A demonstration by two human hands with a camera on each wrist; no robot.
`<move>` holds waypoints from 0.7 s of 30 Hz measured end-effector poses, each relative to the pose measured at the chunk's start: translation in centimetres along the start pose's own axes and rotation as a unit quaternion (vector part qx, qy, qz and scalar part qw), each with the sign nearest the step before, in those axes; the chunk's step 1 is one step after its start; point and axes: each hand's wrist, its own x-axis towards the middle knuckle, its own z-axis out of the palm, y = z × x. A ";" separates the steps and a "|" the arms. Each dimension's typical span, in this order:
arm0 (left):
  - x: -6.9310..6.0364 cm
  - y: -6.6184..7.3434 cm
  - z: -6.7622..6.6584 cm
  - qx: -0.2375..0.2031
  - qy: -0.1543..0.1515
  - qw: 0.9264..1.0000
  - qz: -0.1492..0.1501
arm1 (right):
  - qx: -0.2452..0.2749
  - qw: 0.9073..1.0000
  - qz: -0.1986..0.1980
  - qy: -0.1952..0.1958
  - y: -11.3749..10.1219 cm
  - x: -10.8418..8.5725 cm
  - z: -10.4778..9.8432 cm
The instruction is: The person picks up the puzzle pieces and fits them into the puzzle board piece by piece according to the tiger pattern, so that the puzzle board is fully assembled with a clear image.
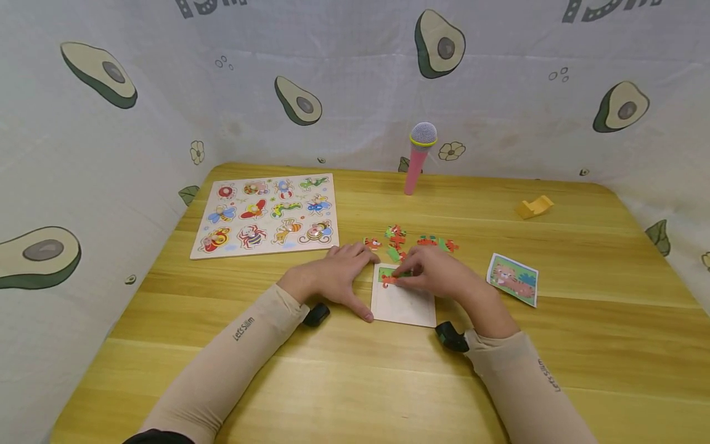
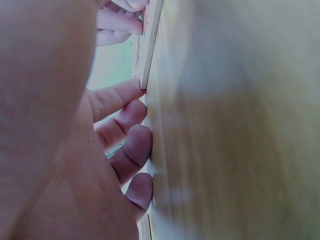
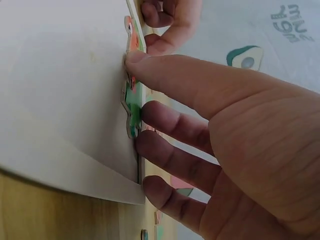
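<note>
The square puzzle tray (image 1: 406, 310) is found on the wood-grain table (image 1: 333, 388), directly between the two hands; its lower part is seen bare and pale. The tray's left side is steadied by the left hand (image 1: 339, 279), whose fingers are spread and nothing is grasped; the near left corner is met by its thumb and the far left corner by a fingertip. By the right hand (image 1: 438, 274), a green-and-orange puzzle piece (image 3: 134, 100) is pinched between thumb and index finger at the tray's far edge; whether it is fully seated cannot be told. Beside it, in the far left corner, a second orange piece (image 3: 128, 29) is seen.

Loose puzzle pieces (image 1: 395, 233) in orange and green are scattered just beyond the tray; to its right, a picture card (image 1: 516, 282) is noted, printed with a cat-like animal. At far left, a peg puzzle board (image 1: 265, 214) bearing twelve insect figures is placed; a pink toy microphone (image 1: 415, 166) is located near the table's far edge, and a yellow notched block (image 1: 535, 208) at far right; the rear is closed off by an avocado-print curtain (image 1: 360, 55).
</note>
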 end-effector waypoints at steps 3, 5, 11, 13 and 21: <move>0.0 0.0 0.0 0.001 0.000 1.000 0.000 | -0.004 1.000 0.004 0.000 0.0 0.1 0.1; 0.0 0.0 0.1 0.003 0.001 1.000 0.001 | -0.003 1.000 0.005 0.002 0.0 0.2 0.1; 0.0 -0.1 0.2 0.007 0.002 1.000 0.001 | 0.000 0.999 0.030 0.020 -0.2 0.1 0.2; 0.0 -0.1 0.2 0.007 0.001 1.000 0.001 | -0.001 0.999 0.033 0.026 -0.2 0.1 0.2; 0.0 -0.1 0.2 0.008 0.001 1.000 0.002 | 0.006 0.999 0.041 0.030 0.0 -0.2 0.2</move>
